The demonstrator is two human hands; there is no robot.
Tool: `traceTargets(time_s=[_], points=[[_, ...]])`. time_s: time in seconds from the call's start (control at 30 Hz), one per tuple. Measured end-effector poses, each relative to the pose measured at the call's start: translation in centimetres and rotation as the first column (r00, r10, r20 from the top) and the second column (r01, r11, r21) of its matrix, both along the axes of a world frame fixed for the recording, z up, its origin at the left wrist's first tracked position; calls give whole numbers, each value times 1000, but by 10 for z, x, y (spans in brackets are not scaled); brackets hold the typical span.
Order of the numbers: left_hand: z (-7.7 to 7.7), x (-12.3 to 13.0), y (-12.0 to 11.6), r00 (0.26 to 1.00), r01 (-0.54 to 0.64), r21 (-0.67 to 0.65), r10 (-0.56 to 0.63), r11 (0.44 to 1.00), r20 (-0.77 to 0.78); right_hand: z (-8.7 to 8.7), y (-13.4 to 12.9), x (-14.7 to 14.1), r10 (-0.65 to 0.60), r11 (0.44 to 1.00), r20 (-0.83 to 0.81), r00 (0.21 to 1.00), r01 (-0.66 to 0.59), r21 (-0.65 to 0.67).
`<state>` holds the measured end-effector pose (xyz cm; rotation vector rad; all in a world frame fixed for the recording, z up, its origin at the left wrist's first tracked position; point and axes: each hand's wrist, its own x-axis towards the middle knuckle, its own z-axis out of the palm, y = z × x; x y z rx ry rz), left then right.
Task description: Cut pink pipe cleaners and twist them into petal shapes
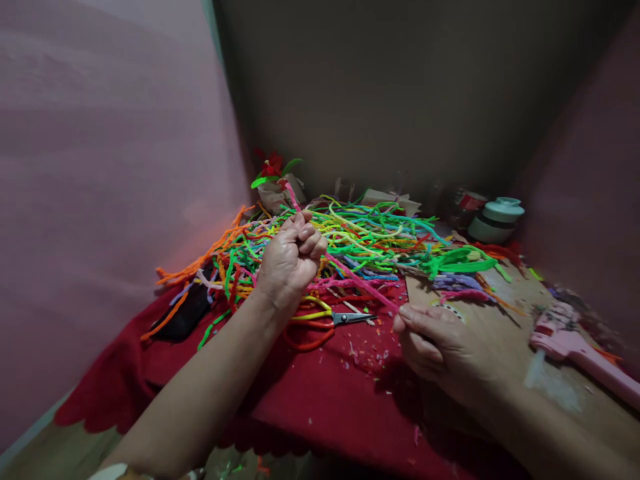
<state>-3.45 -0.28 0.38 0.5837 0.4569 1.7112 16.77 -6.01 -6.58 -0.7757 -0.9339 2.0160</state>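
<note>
A pink pipe cleaner [357, 279] is stretched between my two hands, slanting down to the right. My left hand [293, 257] is closed in a fist around it, and its far end sticks out above the knuckles. The near end is pinched between the thumb and fingers of my right hand [435, 337]. Below the strand lie scissors [317, 321] with yellow and red handles, their blades pointing right. Behind my hands spreads a tangled heap of many-coloured pipe cleaners [370, 233].
A red cloth [300, 393] with coloured scraps covers the table. On the brown board [515, 347] at right rests a pink glue gun [575, 343]. A pale green jar [497, 219] stands back right; a red flower [271, 165] stands back left. Walls enclose the table.
</note>
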Motion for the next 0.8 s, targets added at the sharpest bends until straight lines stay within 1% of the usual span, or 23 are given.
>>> traceTargets(time_s=[0.07, 0.17, 0.2, 0.3, 0.33, 0.37, 0.43, 0.5, 0.53, 0.6, 0.67, 0.73, 0.8], points=[[0, -1, 0, 1000, -9, -2, 9, 1000, 4, -1, 0, 1, 21, 999, -45, 999, -20, 27], [1, -1, 1, 999, -19, 14, 19, 1000, 29, -1, -3, 3, -20, 998, -129, 991, 27, 53], [2, 0, 1, 999, -24, 22, 23, 999, 37, -2, -5, 2, -8, 998, -125, 992, 14, 55], [4, 5, -1, 999, -28, 46, 26, 999, 38, -3, -15, -5, 141, 988, -5, 990, -140, 61], [5, 8, -2, 999, -18, 55, 16, 998, 34, -2, -17, -9, 169, 982, 35, 985, -171, 76], [5, 11, -4, 1000, -1, 62, -1, 998, 30, -1, -18, -15, 166, 980, 59, 984, -172, 100], [3, 19, -7, 999, 36, 64, -38, 997, 25, 5, -16, -27, 26, 983, 51, 998, -34, 181], [-1, 27, -11, 998, 60, 56, -61, 997, 17, 14, -7, -38, -149, 970, -13, 989, 149, 193], [-3, 31, -13, 998, 66, 51, -67, 997, 8, 19, -2, -42, -188, 962, -70, 980, 198, 191], [-9, 37, -15, 997, 78, 40, -77, 996, -27, 28, 8, -47, -240, 949, -147, 960, 264, 171], [-15, 41, -17, 994, 85, 31, -83, 996, -75, 35, 17, -49, -299, 940, -174, 938, 321, 118], [-20, 43, -18, 989, 75, 22, -72, 997, -126, 37, 23, -49, -373, 919, -175, 911, 388, 66], [-24, 43, -19, 982, 62, 18, -58, 998, -178, 37, 29, -48, -436, 892, -178, 882, 450, 43]])
